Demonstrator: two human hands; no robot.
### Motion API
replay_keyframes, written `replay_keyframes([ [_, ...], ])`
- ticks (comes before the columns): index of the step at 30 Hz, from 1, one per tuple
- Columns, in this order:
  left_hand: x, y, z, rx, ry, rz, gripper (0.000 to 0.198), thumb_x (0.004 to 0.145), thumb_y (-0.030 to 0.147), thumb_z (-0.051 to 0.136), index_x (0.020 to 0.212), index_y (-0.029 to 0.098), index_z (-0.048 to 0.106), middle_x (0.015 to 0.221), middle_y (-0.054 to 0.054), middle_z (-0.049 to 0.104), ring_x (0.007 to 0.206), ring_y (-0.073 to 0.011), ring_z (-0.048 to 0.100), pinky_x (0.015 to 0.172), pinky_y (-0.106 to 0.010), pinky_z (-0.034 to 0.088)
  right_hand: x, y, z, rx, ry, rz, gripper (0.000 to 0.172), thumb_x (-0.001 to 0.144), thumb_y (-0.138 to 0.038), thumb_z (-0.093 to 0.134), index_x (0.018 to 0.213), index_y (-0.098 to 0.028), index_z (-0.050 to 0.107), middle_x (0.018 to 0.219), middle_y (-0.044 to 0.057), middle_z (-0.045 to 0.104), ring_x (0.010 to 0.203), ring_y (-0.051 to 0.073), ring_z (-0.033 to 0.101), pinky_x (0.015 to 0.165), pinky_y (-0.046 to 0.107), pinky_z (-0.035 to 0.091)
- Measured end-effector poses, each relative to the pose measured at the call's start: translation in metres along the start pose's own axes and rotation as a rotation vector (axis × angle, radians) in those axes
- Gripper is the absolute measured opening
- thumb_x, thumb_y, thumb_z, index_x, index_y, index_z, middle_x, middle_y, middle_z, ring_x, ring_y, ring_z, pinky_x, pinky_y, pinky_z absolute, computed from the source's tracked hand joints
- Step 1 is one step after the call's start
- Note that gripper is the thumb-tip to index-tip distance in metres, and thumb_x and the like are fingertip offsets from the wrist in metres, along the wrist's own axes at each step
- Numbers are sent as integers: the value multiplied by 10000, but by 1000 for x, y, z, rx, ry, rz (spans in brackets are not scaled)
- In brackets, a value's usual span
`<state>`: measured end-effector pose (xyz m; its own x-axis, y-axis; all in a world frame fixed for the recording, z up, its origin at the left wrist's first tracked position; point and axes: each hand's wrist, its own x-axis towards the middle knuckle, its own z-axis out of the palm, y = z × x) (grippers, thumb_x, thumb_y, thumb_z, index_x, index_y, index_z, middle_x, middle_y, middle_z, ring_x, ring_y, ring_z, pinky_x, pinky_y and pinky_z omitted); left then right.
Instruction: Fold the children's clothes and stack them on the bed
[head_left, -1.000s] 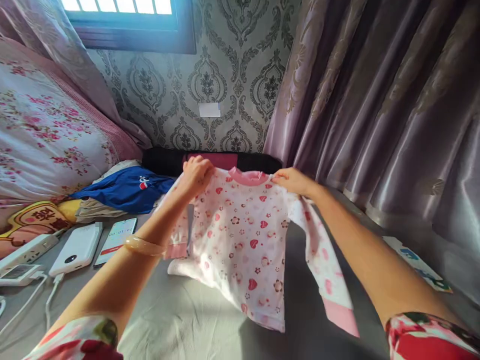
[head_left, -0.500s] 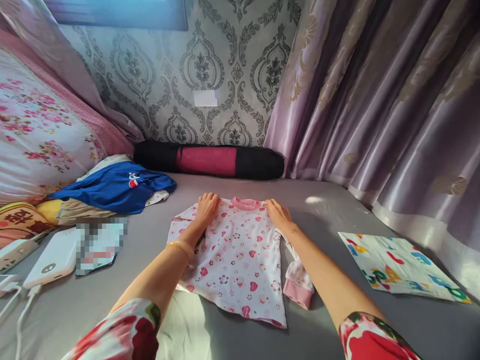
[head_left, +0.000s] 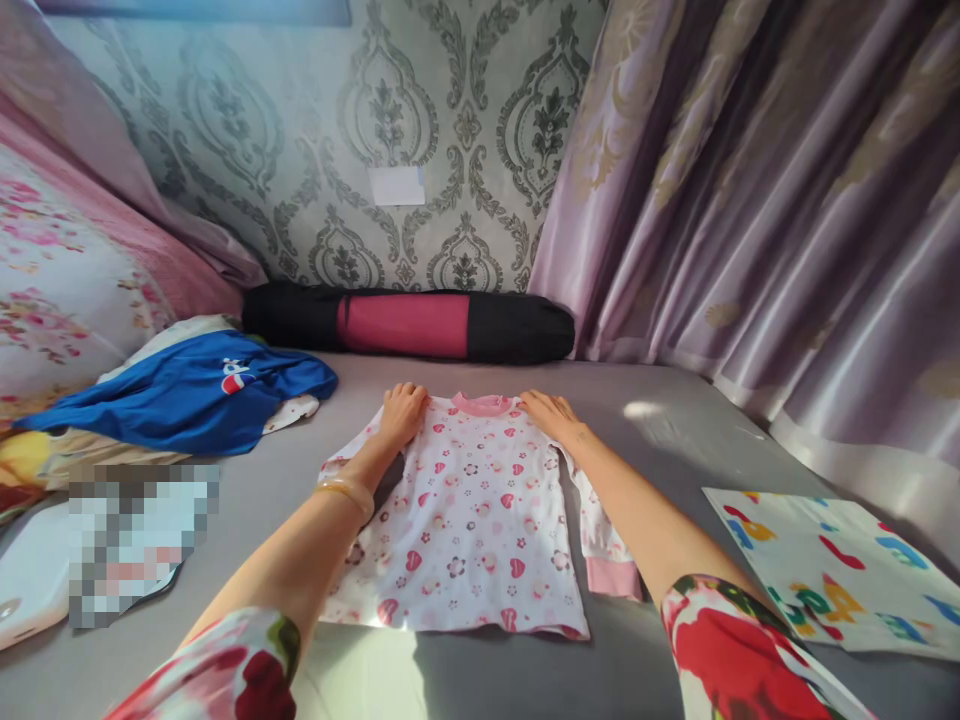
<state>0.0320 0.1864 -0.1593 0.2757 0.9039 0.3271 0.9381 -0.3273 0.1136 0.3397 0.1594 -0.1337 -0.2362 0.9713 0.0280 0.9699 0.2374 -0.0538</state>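
A small white long-sleeved shirt [head_left: 472, 510], printed with pink hearts and flowers, lies spread on the grey bed sheet, its pink collar away from me. My left hand [head_left: 405, 412] grips its left shoulder, fingers bent over the fabric. At the opposite shoulder my right hand [head_left: 553, 415] has its fingers closed on the cloth; the thumb is hidden. The right sleeve, with a pink cuff [head_left: 613, 578], sticks out below my right forearm. My left forearm covers much of the other sleeve.
On the left lie a blue garment [head_left: 180, 390], a blurred-out flat object [head_left: 142, 550] and a white power bank [head_left: 37, 570]. A black and pink roll bag [head_left: 405, 325] rests along the wall. To the right are a colourful printed cloth [head_left: 847, 570] and a curtain [head_left: 712, 200].
The shirt's hem now lies straighter and its body looks flatter. Both hands stay at the shoulders. My view has shifted slightly closer and downward.
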Motion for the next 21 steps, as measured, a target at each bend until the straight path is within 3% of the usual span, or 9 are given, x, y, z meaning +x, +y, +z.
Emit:
replay_keyframes([
  [3,8,-3,6,-1,-20,-25,321,962,306,331,1014,190,626,1087,-157,614,1058,-310,516,859,-416,346,12,1,2,45,0,12,263,1003,-354,398,1100,-234,610,1194,110,633,1075,242,599,886,351,410],
  [6,9,-4,9,-18,-99,-68,307,948,299,348,1026,192,626,1099,-155,623,1077,-309,534,876,-422,355,15,4,4,250,23,96,234,974,-355,471,1061,-203,627,1200,121,631,1104,236,579,907,320,404],
  [9,3,-8,3,-33,-127,-98,317,935,323,369,1117,194,595,1182,-152,610,1134,-305,534,916,-432,355,3,15,3,462,48,221,284,949,-408,512,971,-156,641,1051,105,677,1013,222,607,832,266,434],
  [12,-13,-22,-12,-35,-95,-113,368,913,379,408,1200,201,557,1260,-166,579,1176,-321,519,958,-467,348,-26,32,-1,569,16,334,416,950,-513,471,834,-145,625,796,54,675,809,190,633,680,235,466],
  [15,-34,-44,-30,-49,-137,-215,424,886,415,441,1227,187,549,1251,-179,587,1155,-339,537,933,-482,387,-69,44,-6,670,-52,412,430,962,-522,447,803,-153,603,700,31,653,665,144,625,565,203,470],
  [19,-70,-69,-55,-138,-254,-399,525,872,439,432,1243,80,530,1117,-182,649,966,-268,627,823,-347,462,-122,44,-12,852,-213,562,306,945,-421,534,813,-157,616,658,16,640,537,94,571,484,173,434],
  [21,-88,-76,-66,-162,-302,-450,514,862,452,430,1179,74,570,1038,-155,677,903,-247,638,770,-303,462,-142,40,-16,818,-279,636,305,905,-438,594,774,-164,620,567,-8,579,460,84,498,439,180,380],
])
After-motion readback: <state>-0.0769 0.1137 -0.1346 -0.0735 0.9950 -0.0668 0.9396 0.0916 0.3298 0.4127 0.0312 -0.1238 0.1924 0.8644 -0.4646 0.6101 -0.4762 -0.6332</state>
